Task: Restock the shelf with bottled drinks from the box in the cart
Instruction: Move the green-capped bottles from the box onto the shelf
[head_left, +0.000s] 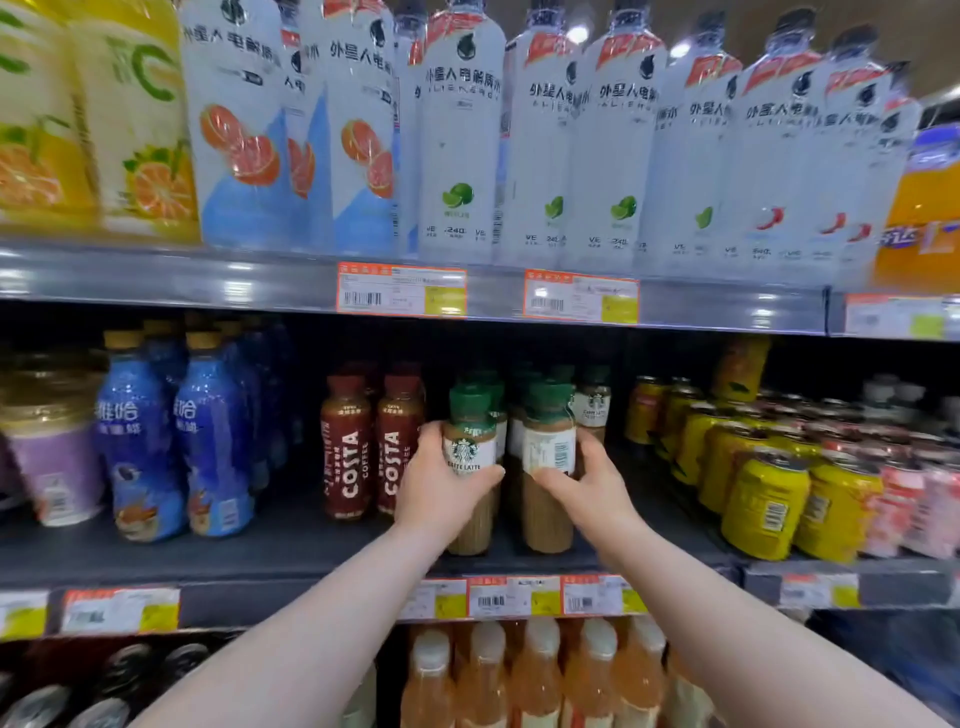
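Bare forearms up from the bottom edge, both stretched toward the middle shelf (291, 545) of a shop's drinks aisle. Left hand (441, 488) wrapped round a green-capped Starbucks latte bottle (470, 441), fingers up its left side and thumb across the front below the logo; right hand (587, 483) clasping a second latte bottle (548, 447) just beside the first, thumb under its barcode label, fingers curled round the right side. Both bottles upright, close together but apart, bases low at the front of the shelf board (whether fully set down, impossible to tell). Behind them, more green-capped bottles (595, 400) of the same kind in rows. Immediately left, two red Costa coffee bottles (345, 447), the nearer one right beside the left hand; farther left, blue bottles (137, 447) with tan caps and a purple-labelled cup (52, 457). To the right, yellow cans (763, 504) in ranks, pink cans (898, 499) beyond. Overhead, on the shelf above, tall white electrolyte-water bottles (460, 135) printed with grapefruit, lime and red-fruit pictures, and orange-edged price tags (401, 289) clipped to the rail beneath them. Under the arms, one shelf down, pale-capped bottles of orange-brown drink (483, 675)
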